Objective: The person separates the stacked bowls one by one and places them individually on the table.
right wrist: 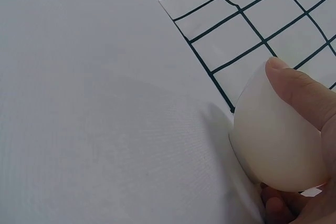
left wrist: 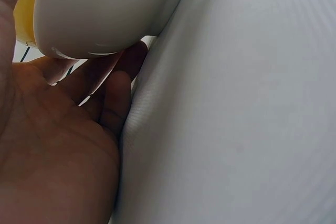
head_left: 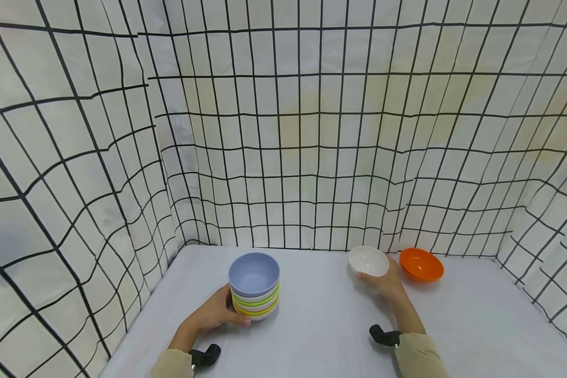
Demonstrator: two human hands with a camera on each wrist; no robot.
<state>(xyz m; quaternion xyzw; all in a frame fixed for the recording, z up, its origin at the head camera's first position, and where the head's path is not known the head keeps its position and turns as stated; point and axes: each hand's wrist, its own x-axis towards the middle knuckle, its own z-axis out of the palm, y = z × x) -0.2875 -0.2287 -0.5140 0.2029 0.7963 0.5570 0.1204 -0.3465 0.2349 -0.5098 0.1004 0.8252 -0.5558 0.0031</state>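
A stack of several bowls [head_left: 256, 299] stands on the left part of the table, a blue bowl [head_left: 254, 274] on top and white, green and yellow rims below. My left hand [head_left: 219, 310] grips the stack low on its left side, thumb across the front. In the left wrist view its fingers curl around the lowest white bowl [left wrist: 105, 14]. Toward the back right, my right hand [head_left: 385, 281] holds a white bowl [head_left: 368, 261] by its right side. The right wrist view shows the thumb on this white bowl [right wrist: 278, 135] and fingers beneath it.
An orange bowl [head_left: 421, 265] sits just right of the right hand. White walls with a black grid [head_left: 312, 157] enclose the white table [head_left: 321, 325] at the back and sides. Black wrist mounts [head_left: 384, 336] stick out from both wrists.
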